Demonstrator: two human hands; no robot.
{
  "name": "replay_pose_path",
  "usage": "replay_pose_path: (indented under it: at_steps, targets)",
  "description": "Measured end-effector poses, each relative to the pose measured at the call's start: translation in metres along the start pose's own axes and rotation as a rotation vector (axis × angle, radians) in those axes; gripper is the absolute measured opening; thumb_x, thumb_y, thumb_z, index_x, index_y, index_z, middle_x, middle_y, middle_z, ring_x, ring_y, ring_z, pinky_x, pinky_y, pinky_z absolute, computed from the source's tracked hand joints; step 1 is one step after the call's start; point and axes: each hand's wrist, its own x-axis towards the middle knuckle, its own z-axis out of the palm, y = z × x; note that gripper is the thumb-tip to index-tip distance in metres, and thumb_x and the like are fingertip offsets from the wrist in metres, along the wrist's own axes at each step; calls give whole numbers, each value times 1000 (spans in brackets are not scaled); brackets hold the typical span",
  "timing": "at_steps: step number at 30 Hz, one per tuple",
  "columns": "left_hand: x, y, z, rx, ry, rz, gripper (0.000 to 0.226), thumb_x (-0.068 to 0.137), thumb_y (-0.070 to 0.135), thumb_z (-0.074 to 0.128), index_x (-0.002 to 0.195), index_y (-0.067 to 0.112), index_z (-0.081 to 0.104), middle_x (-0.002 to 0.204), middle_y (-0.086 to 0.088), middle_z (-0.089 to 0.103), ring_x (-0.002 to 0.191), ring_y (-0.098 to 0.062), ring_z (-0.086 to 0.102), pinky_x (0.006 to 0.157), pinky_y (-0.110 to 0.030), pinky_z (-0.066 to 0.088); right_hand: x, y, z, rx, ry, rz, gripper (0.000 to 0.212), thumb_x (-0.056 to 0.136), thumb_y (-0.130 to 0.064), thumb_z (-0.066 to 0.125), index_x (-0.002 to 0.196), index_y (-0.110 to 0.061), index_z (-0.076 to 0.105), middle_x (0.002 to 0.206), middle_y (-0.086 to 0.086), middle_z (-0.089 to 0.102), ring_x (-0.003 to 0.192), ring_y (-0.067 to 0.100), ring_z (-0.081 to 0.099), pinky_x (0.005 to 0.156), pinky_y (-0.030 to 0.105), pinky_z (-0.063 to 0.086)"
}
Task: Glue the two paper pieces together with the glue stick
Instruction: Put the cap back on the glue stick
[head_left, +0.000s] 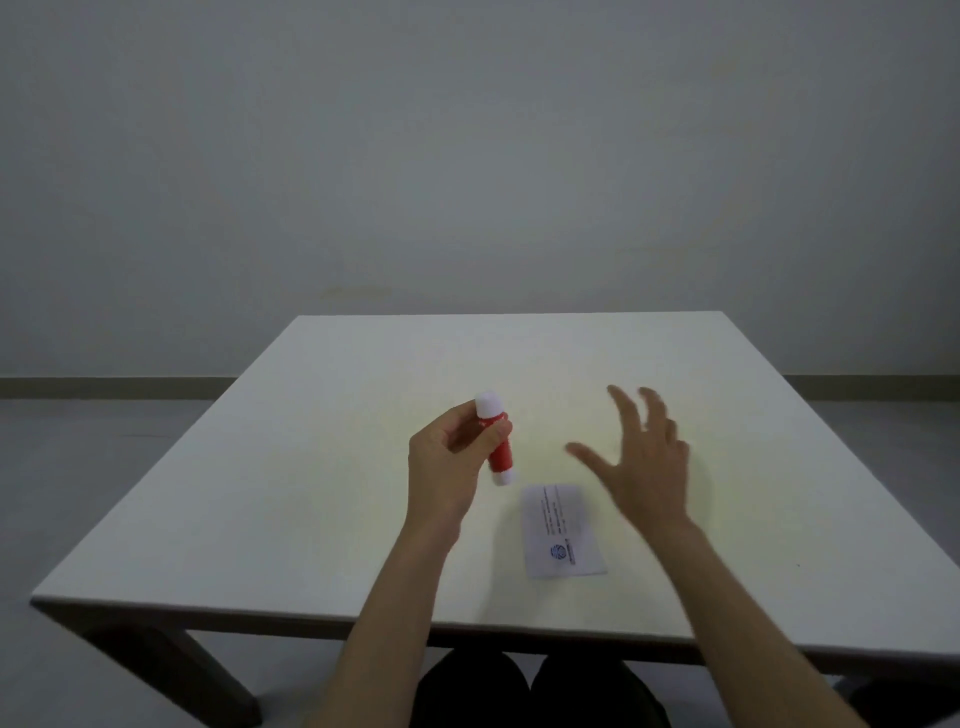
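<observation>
My left hand holds a red glue stick above the table, white cap on its upper end, white base pointing down and to the right. My right hand hovers open to the right of it, fingers spread, holding nothing. A white paper piece with printed lines and a small blue logo lies flat on the table below and between the two hands. I can make out only one sheet; whether a second lies under it I cannot tell.
The white square table has dark legs and stands before a plain grey wall. Its near edge runs just above my knees. Grey floor lies on both sides.
</observation>
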Motion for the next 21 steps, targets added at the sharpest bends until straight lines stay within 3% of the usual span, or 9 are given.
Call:
replay_pose_path:
  at_steps: [3, 6, 9, 11, 13, 16, 21]
  targets:
    - [-1, -11, -9, 203, -36, 25, 24, 83, 16, 68, 104, 26, 72, 55, 19, 59, 57, -1, 51, 60, -12, 44, 17, 43, 4, -307, -249, 120, 62, 93, -39, 47, 147, -31, 18, 153, 12, 24, 119, 37, 43, 95, 46, 44]
    - [-3, -20, -7, 293, -33, 56, 29, 85, 16, 66, 113, 22, 69, 51, 19, 56, 52, 1, 47, 57, -7, 40, 21, 58, 7, -297, -386, 50, 45, 97, -21, 41, 141, -23, 36, 136, 10, 47, 115, 33, 46, 92, 40, 44]
    - [-4, -25, -5, 318, -35, 56, 32, 83, 14, 67, 115, 21, 69, 53, 18, 56, 54, 3, 50, 55, -6, 39, 24, 49, -3, 48, -325, 50, 34, 91, -7, 53, 125, -8, 57, 117, 16, 62, 106, 32, 57, 89, 33, 45]
    - [-6, -26, -3, 337, -56, 53, 36, 80, 13, 70, 116, 22, 69, 62, 19, 60, 58, 7, 53, 60, -10, 42, 22, 26, -20, 561, -337, 151, 31, 83, -2, 64, 114, -4, 63, 99, 15, 68, 84, 27, 67, 73, 20, 53]
    - [-5, -25, -2, 347, -50, 47, 39, 77, 11, 74, 114, 21, 69, 79, 16, 68, 66, 10, 60, 66, -14, 50, 19, -4, -40, 991, -391, 170, 28, 78, 0, 69, 105, -6, 62, 91, 15, 71, 74, 23, 71, 61, 17, 55]
    - [-5, -23, -1, 375, -47, 80, 29, 74, 13, 77, 102, 19, 74, 84, 15, 73, 73, 6, 65, 67, -7, 49, 17, -35, -58, 1090, -467, 36, 21, 77, -1, 71, 96, -8, 63, 91, 14, 74, 77, 21, 73, 64, 22, 57]
    - [-8, -17, -3, 401, -69, 112, 25, 72, 13, 78, 93, 25, 75, 75, 20, 71, 67, 4, 65, 64, -7, 48, 15, -50, -65, 937, -479, -92, 22, 79, 0, 69, 94, -15, 66, 95, 8, 73, 70, 20, 70, 73, 30, 59]
